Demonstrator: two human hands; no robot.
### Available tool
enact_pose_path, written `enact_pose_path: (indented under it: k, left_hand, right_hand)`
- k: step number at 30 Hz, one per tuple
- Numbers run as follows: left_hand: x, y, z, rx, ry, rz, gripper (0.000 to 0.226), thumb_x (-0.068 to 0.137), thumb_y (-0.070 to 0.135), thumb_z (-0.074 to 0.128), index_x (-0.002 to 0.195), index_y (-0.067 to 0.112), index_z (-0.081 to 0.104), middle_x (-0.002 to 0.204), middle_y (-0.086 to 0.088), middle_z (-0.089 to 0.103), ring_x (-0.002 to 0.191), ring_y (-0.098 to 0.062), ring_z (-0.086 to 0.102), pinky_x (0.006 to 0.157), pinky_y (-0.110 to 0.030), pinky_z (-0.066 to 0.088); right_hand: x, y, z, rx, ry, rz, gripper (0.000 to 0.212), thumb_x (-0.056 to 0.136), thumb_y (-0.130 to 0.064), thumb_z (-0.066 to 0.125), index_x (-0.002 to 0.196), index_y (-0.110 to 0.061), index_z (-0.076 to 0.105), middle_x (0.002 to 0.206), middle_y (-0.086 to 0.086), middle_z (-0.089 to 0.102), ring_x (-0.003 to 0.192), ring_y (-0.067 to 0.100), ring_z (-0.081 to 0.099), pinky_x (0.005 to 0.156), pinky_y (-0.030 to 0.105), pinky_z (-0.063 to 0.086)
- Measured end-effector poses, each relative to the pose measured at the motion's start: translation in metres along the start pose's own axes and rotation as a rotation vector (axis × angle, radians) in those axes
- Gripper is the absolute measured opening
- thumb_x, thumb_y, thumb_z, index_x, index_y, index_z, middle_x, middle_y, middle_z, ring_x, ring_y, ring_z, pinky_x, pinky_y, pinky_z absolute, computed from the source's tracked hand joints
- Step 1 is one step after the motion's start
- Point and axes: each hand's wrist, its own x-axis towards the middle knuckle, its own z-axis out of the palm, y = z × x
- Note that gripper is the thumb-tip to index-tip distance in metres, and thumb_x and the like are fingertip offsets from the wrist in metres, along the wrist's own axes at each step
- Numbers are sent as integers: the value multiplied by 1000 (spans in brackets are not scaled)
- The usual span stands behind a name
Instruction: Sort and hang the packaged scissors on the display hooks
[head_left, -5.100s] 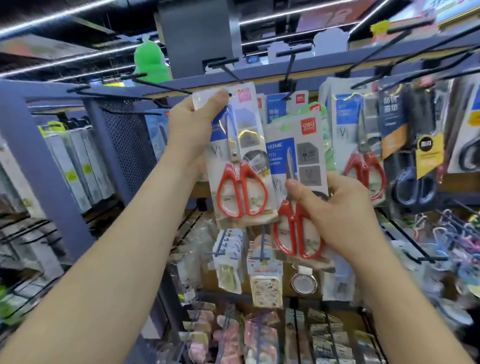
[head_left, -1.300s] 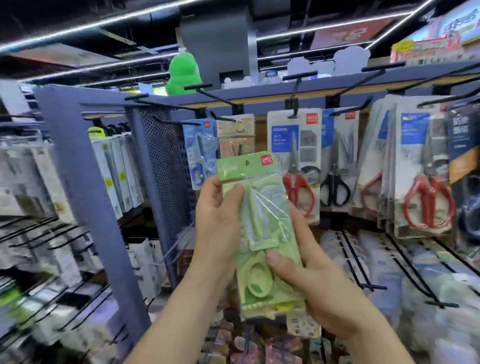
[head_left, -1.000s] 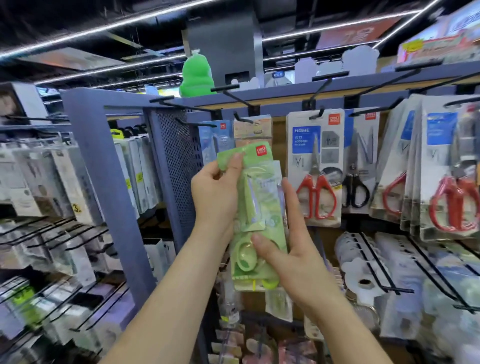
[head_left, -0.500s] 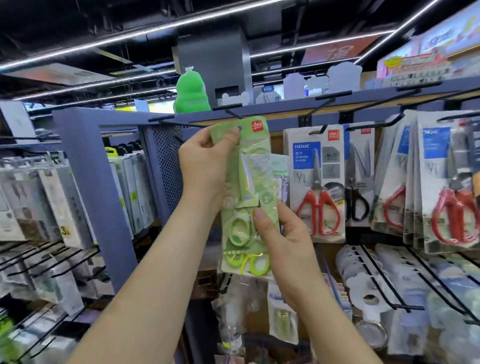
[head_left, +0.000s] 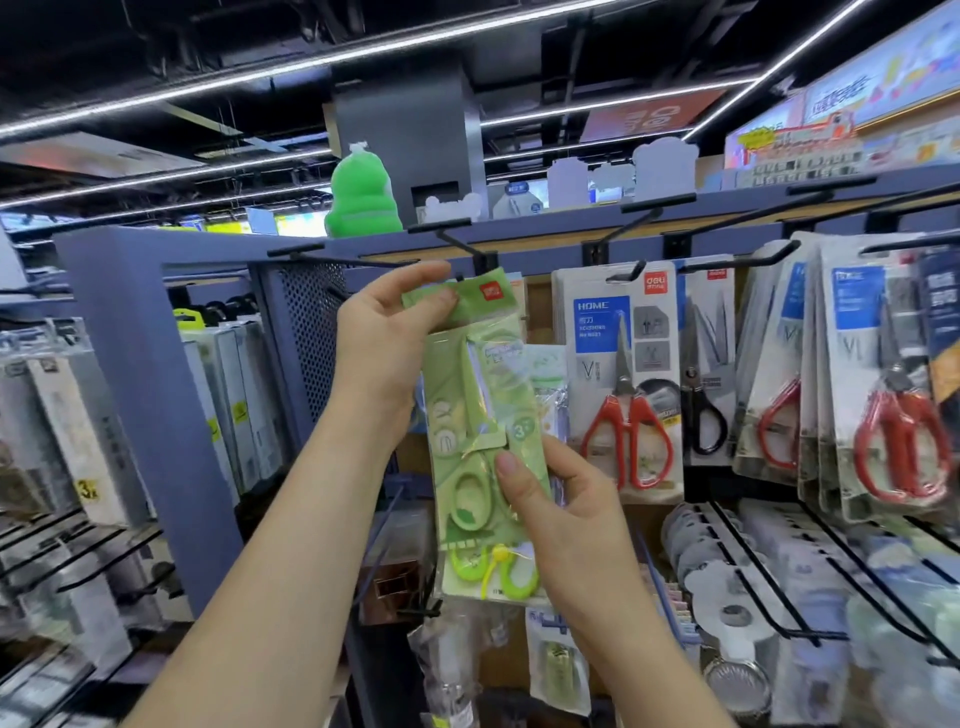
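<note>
A green scissors pack (head_left: 480, 415) is held upright in front of the display, its header card just under a black hook (head_left: 457, 244). My left hand (head_left: 387, 343) pinches the header at the top left. My right hand (head_left: 550, 499) grips the pack's lower right edge, thumb on its front. More green scissors handles show below it, so I may be holding more than one pack. Whether the header hole is on the hook, I cannot tell.
A red-handled scissors pack (head_left: 621, 384) hangs right of it, then black-handled scissors (head_left: 704, 374) and more red scissors packs (head_left: 883, 395). A blue shelf frame (head_left: 145, 395) stands at left with boxed goods. Long black pegs (head_left: 769, 571) jut out lower right.
Both hands have kept the green pack raised near the top hook row after lifting it from chest height. The view has shifted slightly and the pack sits a little further right.
</note>
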Motion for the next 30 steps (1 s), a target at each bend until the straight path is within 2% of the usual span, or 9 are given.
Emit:
enact_pose_path:
  k: [3,9,12,15,17,21,24,26,30]
  left_hand:
    - [-3,-6,1,24,9,98,24,87,-2,66,104,15,67,81,-9,74,73,-24,70,71,-39,57]
    - [-1,2,4,23,4,177,16,81,-1,74,84,15,71,77,1,74,72,-14,68,69,-31,57]
    - [4,8,5,2,-12,76,12,81,0,72,81,12,72,76,-3,74,70,-18,69,70,-34,58]
    - [14,14,4,-69,-69,-145,11,86,5,65,93,1,73,86,-13,74,73,-24,69,72,-40,59]
    - [19,15,6,-54,-81,-214,16,90,10,62,98,1,73,87,-10,73,72,-21,69,68,-36,59]
    - [21,6,8,102,-46,-108,15,92,11,65,79,10,73,71,1,73,65,-13,67,70,-35,57]
    - [15,2,1,-10,-90,-81,13,89,18,66,79,11,71,75,-3,71,72,-19,66,78,-42,56]
    - [11,3,-6,-84,-155,-47,11,77,15,72,86,9,71,80,-4,72,76,-20,69,79,-41,57]
    - [11,6,-12,-1,-159,75,21,61,14,84,81,16,77,86,-8,76,83,-25,72,80,-40,59]
  right_hand:
    - [0,1,0,-12,-6,-4,21,94,-25,62,113,-23,72,108,-11,75,107,7,68,93,26,53]
    - [2,-3,3,78,-11,-32,18,94,-14,60,105,-21,73,101,-7,77,96,7,72,76,17,54]
    - [3,-4,4,74,-8,-43,18,93,-19,61,106,-22,73,103,-8,77,99,7,71,79,17,54]
    - [2,-4,5,93,-11,-37,17,92,-19,61,103,-23,73,101,-9,77,98,5,71,78,15,53]
    - [2,-4,5,72,-17,-36,16,93,-18,62,102,-23,74,101,-10,77,98,4,71,78,14,52]
    - [5,-1,6,44,-6,-26,16,95,-18,61,104,-22,73,101,-10,77,99,2,70,79,12,50]
    - [7,0,5,29,-7,-36,18,93,-24,61,107,-22,73,104,-9,76,103,6,69,85,17,52]
    - [8,1,5,40,-8,-41,20,92,-25,61,106,-21,74,103,-6,77,101,9,70,84,19,53]
    - [7,1,6,74,-22,-49,19,91,-22,61,103,-23,76,105,-4,77,103,11,71,84,22,55]
